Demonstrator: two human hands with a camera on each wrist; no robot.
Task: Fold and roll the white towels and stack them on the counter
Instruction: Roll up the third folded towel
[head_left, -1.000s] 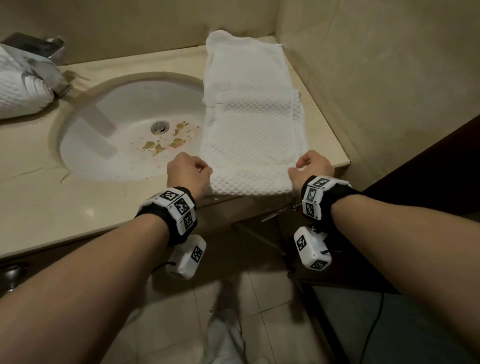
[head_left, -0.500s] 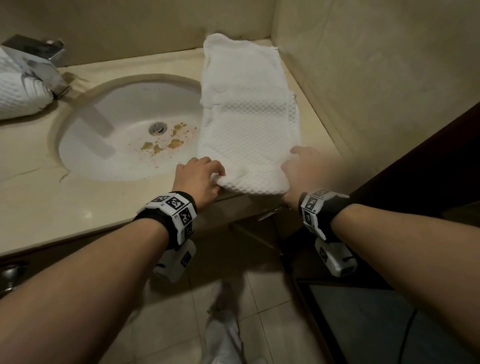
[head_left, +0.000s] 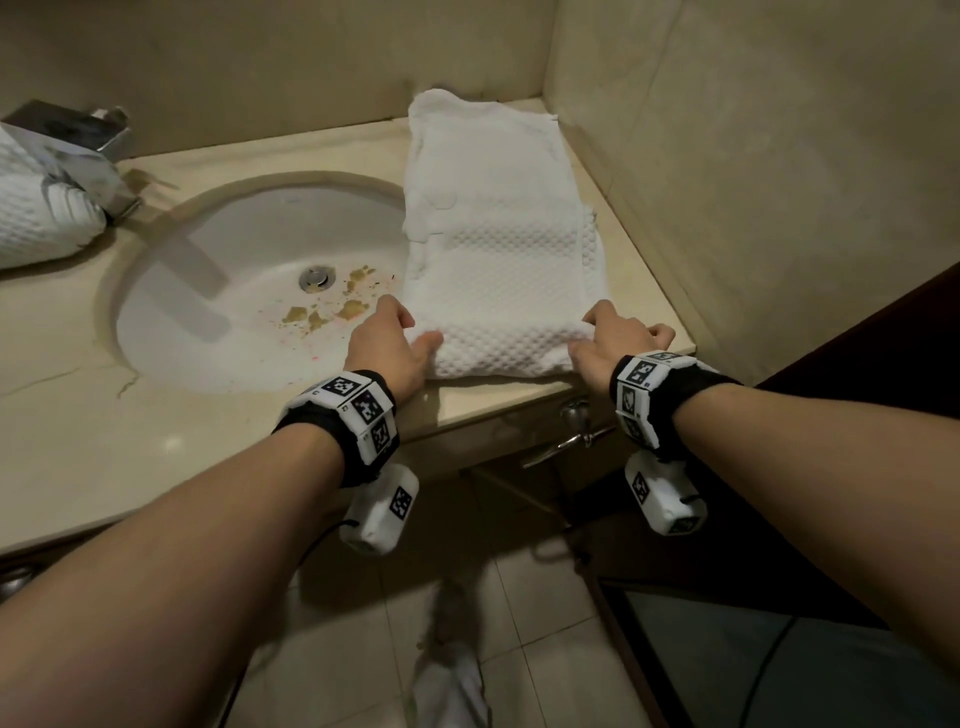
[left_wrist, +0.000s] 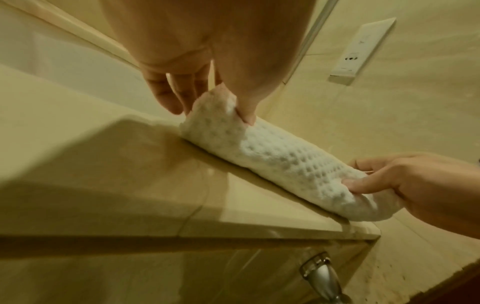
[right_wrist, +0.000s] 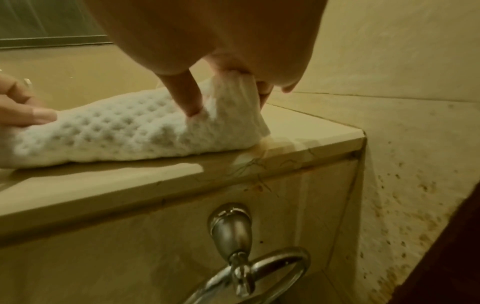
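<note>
The white towel (head_left: 498, 270) lies lengthwise on the table (head_left: 156, 441), its near end turned over into a short roll between the two hands. The left hand (head_left: 387, 348) pinches the roll's left end — thumb on the front, fingers (left_wrist: 166, 96) behind it. The right hand (head_left: 613, 338) pinches the right end the same way, fingers (right_wrist: 187, 92) dug into the cloth. Just left of the left fingers sits the stained sink (head_left: 234, 291); far beyond it, a rolled towel (head_left: 36, 218).

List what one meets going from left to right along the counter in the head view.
Rolled towel → faucet → sink → left hand → flat towel → right hand → wall.
</note>
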